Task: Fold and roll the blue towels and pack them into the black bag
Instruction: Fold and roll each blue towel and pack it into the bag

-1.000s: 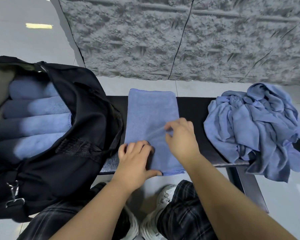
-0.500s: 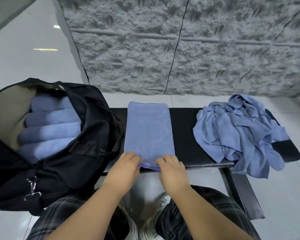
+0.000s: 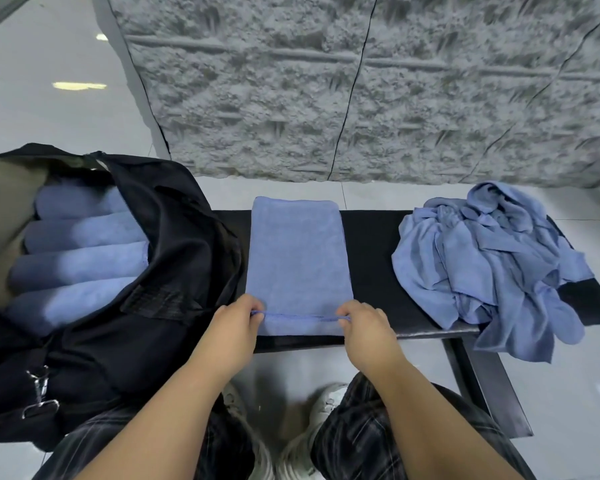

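Rolling is just starting: the left hand (image 3: pixel 236 325) and right hand (image 3: pixel 368 329) pinch the near edge of the folded blue terry towel (image 3: pixel 298 254), centre frame on the black counter (image 3: pixel 371 265). The open black fabric bag (image 3: pixel 174 271), left, holds four rolls; a crumpled blue towel heap (image 3: pixel 492 265) remains, right.
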{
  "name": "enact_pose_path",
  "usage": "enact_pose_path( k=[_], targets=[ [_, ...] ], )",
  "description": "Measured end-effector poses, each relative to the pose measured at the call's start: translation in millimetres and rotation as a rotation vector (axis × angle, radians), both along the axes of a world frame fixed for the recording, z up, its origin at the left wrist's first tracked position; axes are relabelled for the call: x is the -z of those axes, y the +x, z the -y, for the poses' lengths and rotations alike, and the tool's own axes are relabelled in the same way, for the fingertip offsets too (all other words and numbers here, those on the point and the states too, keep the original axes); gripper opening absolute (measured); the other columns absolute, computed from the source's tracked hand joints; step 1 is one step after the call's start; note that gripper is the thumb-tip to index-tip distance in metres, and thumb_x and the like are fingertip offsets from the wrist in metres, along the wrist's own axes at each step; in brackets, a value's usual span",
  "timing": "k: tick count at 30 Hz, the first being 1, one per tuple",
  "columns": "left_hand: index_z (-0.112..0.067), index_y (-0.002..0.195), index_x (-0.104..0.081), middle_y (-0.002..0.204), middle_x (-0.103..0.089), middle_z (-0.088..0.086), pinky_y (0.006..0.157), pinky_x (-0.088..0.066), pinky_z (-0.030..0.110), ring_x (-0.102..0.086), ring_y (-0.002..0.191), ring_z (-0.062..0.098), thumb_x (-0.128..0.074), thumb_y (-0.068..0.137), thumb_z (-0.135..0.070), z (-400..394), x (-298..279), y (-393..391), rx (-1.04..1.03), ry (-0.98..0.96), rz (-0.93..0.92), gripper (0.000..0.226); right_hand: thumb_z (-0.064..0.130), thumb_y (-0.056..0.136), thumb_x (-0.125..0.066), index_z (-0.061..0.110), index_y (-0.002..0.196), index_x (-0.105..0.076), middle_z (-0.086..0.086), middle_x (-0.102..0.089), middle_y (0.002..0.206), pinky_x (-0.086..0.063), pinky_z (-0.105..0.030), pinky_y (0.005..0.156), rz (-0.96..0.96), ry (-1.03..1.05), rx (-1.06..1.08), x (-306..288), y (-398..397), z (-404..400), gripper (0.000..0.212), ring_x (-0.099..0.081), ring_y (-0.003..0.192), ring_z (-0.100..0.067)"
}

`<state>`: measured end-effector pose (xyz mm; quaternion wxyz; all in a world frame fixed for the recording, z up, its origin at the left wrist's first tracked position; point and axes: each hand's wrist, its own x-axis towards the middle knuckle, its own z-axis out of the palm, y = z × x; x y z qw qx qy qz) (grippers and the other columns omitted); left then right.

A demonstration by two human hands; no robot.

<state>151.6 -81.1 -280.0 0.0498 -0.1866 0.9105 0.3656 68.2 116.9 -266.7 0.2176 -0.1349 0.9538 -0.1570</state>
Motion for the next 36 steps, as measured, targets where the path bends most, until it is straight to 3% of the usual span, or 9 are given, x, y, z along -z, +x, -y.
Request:
enact_pose_path(
  k=[4,7,9,13,16,20,24,28,36],
  targets=[
    [-0.019,0.085,-0.048,0.089,-0.045,-0.005,0.063,-0.036,0.025,-0.044,0.079,0.016,-0.058,0.086,-0.003,-6.0,-2.7,-0.9,-0.065,-0.153,-0.118,0.018,0.01,0.096,-0.04,0.022,0.115,-0.048,0.008,-0.042,0.101,-0.031,-0.028,0.079,0.001,-0.003,0.076,0.9,-0.5,8.3,0.024,-0.038,0.098,-0.015],
    [-0.021,0.072,-0.059,0.079,-0.05,-0.005,0.059,-0.033,0.029,-0.04,0.075,0.019,-0.069,0.049,0.014,-13.0,-3.8,-4.6,0.108,-0.413,-0.244,0.043,0.011,0.096,-0.042,0.023,0.103,-0.047,0.006,-0.039,0.101,-0.03,-0.028,0.08,-0.022,-0.027,0.14,0.7,1.0,10.5,0.015,-0.038,0.096,-0.016],
    [-0.021,0.069,-0.061,0.074,-0.054,-0.004,0.064,-0.033,0.028,-0.042,0.074,0.019,-0.073,0.039,0.007,-25.2,-4.7,-4.9,0.205,-0.512,-0.245,0.042,0.013,0.094,-0.047,0.024,0.091,-0.048,0.005,-0.039,0.099,-0.03,-0.028,0.078,-0.081,-0.047,0.189,1.1,0.2,10.5,0.012,-0.035,0.092,-0.015],
    [-0.019,0.077,-0.058,0.075,-0.053,-0.003,0.068,-0.041,0.03,-0.054,0.071,0.021,-0.082,0.045,-0.025,-40.2,1.9,-0.2,0.23,-0.512,-0.194,0.04,0.006,0.089,-0.05,0.012,0.092,-0.062,0.002,-0.041,0.091,-0.035,-0.027,0.066,-0.197,-0.077,0.145,1.5,-1.7,13.2,0.013,-0.042,0.085,-0.018],
    [-0.018,0.077,-0.055,0.075,-0.052,-0.003,0.059,-0.045,0.03,-0.054,0.068,0.02,-0.086,0.042,-0.015,-35.9,6.8,-3.1,0.217,-0.533,-0.192,0.046,0.001,0.087,-0.046,0.01,0.1,-0.061,0.0,-0.046,0.097,-0.035,-0.026,0.063,-0.129,-0.064,0.067,-5.1,-1.4,20.0,0.022,-0.049,0.085,-0.02],
    [-0.018,0.079,-0.055,0.074,-0.054,-0.004,0.057,-0.044,0.028,-0.054,0.066,0.02,-0.082,0.042,0.0,-32.4,8.5,-5.7,0.217,-0.52,-0.225,0.049,0.005,0.087,-0.051,0.012,0.107,-0.063,0.001,-0.057,0.106,-0.043,-0.027,0.076,-0.124,-0.085,-0.138,-9.2,1.1,22.7,0.025,-0.049,0.102,-0.019],
    [-0.017,0.079,-0.054,0.072,-0.054,-0.004,0.056,-0.042,0.029,-0.052,0.064,0.02,-0.08,0.059,-0.001,-29.7,8.2,-8.0,0.169,-0.428,-0.261,0.036,0.013,0.088,-0.051,0.012,0.102,-0.063,-0.001,-0.058,0.102,-0.049,-0.036,0.078,-0.062,0.002,-0.231,-14.2,-2.1,20.7,0.019,-0.053,0.095,-0.02],
    [-0.016,0.082,-0.058,0.076,-0.057,-0.002,0.06,-0.042,0.031,-0.052,0.069,0.022,-0.072,0.078,-0.008,-26.9,9.4,-10.8,0.098,-0.369,-0.257,0.016,0.015,0.09,-0.05,0.017,0.116,-0.052,-0.001,-0.059,0.109,-0.05,-0.039,0.08,0.01,0.021,-0.32,-25.4,-10.0,15.2,0.026,-0.057,0.095,-0.021],
    [-0.012,0.082,-0.067,0.082,-0.06,0.003,0.058,-0.044,0.034,-0.055,0.078,0.029,-0.074,0.078,-0.01,-24.9,11.4,-13.8,-0.006,-0.395,-0.208,0.008,0.03,0.085,-0.067,0.022,0.109,-0.062,0.011,-0.057,0.108,-0.04,-0.028,0.09,-0.11,-0.071,-0.285,-24.1,-18.5,6.7,0.026,-0.045,0.103,-0.012]
  ],
)
